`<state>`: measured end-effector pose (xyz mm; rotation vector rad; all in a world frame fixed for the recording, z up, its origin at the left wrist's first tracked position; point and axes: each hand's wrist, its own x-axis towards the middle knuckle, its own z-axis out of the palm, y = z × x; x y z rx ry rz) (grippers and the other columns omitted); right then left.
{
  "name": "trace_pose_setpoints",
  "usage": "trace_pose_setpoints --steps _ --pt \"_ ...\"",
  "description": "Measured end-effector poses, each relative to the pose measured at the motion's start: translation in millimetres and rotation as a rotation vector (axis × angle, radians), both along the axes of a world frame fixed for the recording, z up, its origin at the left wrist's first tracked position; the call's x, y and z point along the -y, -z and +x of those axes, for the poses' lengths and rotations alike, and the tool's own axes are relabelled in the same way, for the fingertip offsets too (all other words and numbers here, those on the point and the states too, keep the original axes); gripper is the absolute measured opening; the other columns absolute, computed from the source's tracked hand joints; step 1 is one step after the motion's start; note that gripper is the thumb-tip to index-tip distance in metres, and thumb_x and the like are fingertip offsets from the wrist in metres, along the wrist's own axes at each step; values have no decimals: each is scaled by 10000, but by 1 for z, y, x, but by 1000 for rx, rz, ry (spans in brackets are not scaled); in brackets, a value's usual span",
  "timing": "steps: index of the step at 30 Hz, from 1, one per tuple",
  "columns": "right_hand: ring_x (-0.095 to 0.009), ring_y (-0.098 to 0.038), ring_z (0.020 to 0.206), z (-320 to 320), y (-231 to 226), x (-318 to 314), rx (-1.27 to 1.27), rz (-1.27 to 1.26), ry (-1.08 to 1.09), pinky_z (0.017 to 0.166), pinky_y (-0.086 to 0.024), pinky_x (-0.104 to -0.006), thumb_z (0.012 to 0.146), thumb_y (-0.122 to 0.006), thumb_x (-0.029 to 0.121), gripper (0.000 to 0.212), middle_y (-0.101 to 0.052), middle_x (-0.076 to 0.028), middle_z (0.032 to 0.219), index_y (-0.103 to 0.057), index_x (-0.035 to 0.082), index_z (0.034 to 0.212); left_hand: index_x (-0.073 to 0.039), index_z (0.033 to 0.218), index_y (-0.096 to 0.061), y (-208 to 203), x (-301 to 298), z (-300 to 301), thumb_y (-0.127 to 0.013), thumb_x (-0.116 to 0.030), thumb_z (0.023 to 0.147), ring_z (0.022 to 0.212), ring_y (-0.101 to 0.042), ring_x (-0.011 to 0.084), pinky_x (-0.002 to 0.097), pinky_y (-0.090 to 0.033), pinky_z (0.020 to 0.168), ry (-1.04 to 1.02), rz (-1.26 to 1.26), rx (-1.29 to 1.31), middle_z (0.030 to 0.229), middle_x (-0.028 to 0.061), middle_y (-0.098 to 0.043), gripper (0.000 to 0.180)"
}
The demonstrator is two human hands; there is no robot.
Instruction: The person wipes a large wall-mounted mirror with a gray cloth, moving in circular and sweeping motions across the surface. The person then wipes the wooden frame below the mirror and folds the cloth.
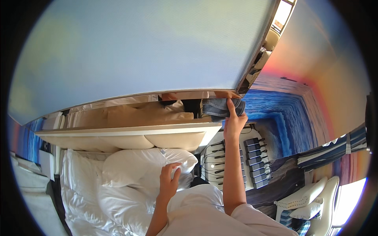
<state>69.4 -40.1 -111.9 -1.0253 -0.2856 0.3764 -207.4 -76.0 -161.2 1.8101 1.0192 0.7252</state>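
Note:
My right hand [234,121] is raised and grips a folded pair of blue jeans [217,107], held against the top of the cream padded headboard [130,137], beside a mirrored strip [130,112]. My left hand [170,181] is lower, its fingers closed on the edge of a white pillow [138,163] that lies against the headboard. Both forearms rise from the lower edge, in front of my white top.
A white duvet [88,196] covers the bed at the lower left. To the right of the bed, a surface holds several small dark devices with cables [254,161]. A white chair with a cushion [311,202] stands at the lower right. A sea-and-sunset mural [287,114] covers the wall.

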Motion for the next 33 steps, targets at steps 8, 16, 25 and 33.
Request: trace_pose_setpoints --steps 8,16,25,33 --pt "-40 -501 717 -8 70 3 69 -44 34 685 -417 -201 796 -703 46 82 -632 22 781 -693 -33 811 -67 1032 -600 -9 12 18 -560 -107 868 894 -543 261 352 -431 783 110 -20 5 994 102 -617 174" --pt "-22 -396 617 0 30 -2 248 -180 119 555 -325 -215 810 -713 136 202 -519 71 636 -625 -5 695 -64 1029 -598 -14 -1 15 -563 -132 879 923 -528 266 350 -422 809 251 1 -1 1010 90 -606 168" --pt "-56 -487 651 -4 26 0 132 -160 180 597 -406 -228 813 -701 132 180 -613 33 726 -671 -40 856 -68 1029 -597 0 -31 -43 -567 -144 872 937 -532 270 360 -408 850 314 67 -5 1021 98 -608 176" --pt "-72 -496 714 -13 155 -11 86 -129 340 631 -433 -245 776 -684 100 204 -629 -14 790 -651 -58 901 -72 1035 -608 20 -69 -109 -573 -123 859 928 -539 248 357 -439 808 174 48 43 1009 79 -619 186"
